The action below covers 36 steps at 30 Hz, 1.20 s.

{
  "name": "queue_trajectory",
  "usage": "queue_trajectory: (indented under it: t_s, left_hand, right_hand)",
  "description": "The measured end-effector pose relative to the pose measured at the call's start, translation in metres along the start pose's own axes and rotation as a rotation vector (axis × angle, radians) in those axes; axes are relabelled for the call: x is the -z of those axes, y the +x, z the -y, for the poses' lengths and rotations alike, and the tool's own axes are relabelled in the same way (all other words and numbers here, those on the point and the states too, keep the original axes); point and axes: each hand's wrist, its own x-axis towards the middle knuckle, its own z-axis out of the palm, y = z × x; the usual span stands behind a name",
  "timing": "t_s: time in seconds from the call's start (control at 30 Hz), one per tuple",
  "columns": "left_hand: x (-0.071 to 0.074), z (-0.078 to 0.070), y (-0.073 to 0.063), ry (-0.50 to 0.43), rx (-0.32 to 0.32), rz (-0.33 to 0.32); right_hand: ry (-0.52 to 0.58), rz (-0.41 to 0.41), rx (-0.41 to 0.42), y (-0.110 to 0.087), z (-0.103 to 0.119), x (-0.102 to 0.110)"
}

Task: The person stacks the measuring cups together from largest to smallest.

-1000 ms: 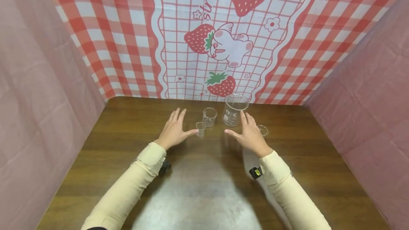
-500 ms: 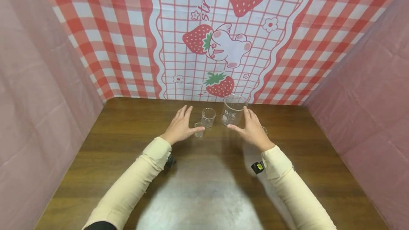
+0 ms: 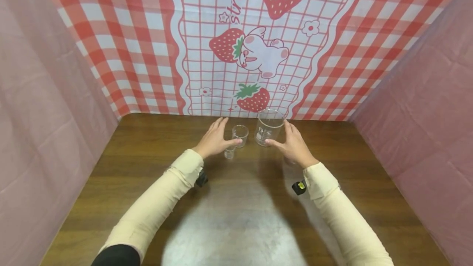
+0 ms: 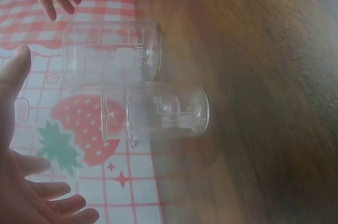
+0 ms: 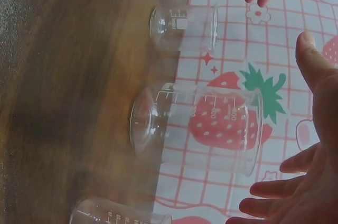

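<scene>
A large clear glass beaker (image 3: 269, 128) with printed markings stands near the back of the table. Left of it are a medium beaker (image 3: 242, 131) and, a little nearer, a small beaker (image 3: 229, 154). My left hand (image 3: 214, 139) hovers left of these two, fingers extended and thumb overlapping the small one in the head view. At the large beaker's right side is my right hand (image 3: 293, 145), fingers spread and thumb across its lower front. The right wrist view shows this palm facing the large beaker, fingers uncurled. Another beaker (image 5: 119, 214) is hidden behind that hand in the head view.
The brown wooden table (image 3: 229, 216) ends at a strawberry-print checked cloth (image 3: 148, 52) hanging close behind the beakers. Pink curtains (image 3: 48, 93) close off both sides. A small black device (image 3: 299, 187) sits under the right wrist.
My left hand has moved right and forward, toward the small and medium beakers. My right hand has shifted slightly forward along the large beaker, covering the beaker at far right. The beakers stay put.
</scene>
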Motion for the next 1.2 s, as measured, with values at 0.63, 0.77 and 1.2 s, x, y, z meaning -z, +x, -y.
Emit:
queue_trajectory:
  t_s: [0.63, 0.77, 1.2]
  left_hand:
    - [-0.002, -0.023, 0.03, -0.083, -0.004, 0.021]
    - [-0.004, -0.027, 0.035, -0.07, -0.025, 0.053]
    - [-0.016, -0.036, 0.054, -0.13, -0.031, 0.054]
  right_hand:
    - [0.035, 0.02, -0.041, 0.018, -0.014, 0.003]
    - [0.046, 0.028, -0.049, 0.021, -0.015, 0.003]
    - [0.058, 0.064, -0.064, 0.035, -0.026, 0.005]
